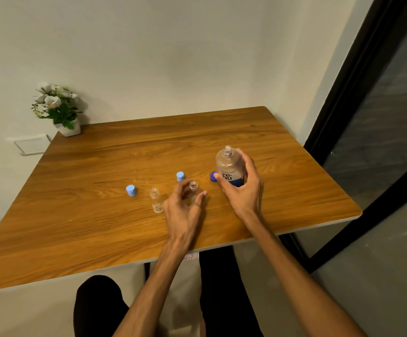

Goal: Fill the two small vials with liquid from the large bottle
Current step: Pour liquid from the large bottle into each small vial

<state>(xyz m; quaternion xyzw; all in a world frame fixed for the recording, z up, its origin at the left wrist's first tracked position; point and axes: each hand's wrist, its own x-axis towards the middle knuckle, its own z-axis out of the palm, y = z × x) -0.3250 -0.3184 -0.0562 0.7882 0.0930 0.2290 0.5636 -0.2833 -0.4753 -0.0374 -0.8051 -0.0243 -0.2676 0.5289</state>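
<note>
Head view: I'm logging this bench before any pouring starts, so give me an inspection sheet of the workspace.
Surface: wooden table, no spills seen.
Job's things: large bottle upright, uncapped, dark blue cap beside it; left vial and right vial upright, open; two light blue caps lie on the table.
Clutter: potted flowers at the far left corner.
Grippers: right hand wrapped around the large bottle; left hand open, fingers around the right vial, contact unclear.
Cables: nothing seen.
Surroundings: pale wall, wall plate, dark-framed glass at right.
</note>
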